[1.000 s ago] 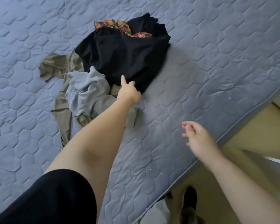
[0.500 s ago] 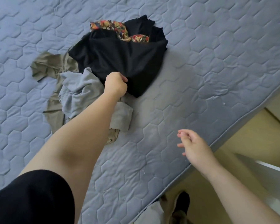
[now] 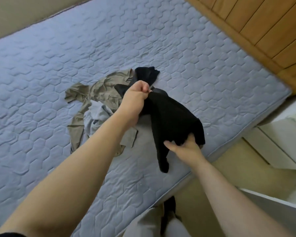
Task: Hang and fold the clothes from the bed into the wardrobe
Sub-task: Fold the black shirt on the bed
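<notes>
The quilted grey-blue bed is seen with wide open surface left of and beyond the clothes. Its near edge runs diagonally just beneath the right hand, and it is bounded at the right by a wooden headboard. Three garments are counted. One khaki garment and one grey garment lie crumpled together on the mattress. One black garment is held up above them near the bed's edge. Its upper end is clenched in the fisted left hand. Its lower hem is gripped by the right hand, whose fingers are buried in the cloth.

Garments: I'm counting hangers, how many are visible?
3: black garment held by the left hand and right hand; khaki garment on the bed; grey garment atop it. More may be hidden.
</notes>
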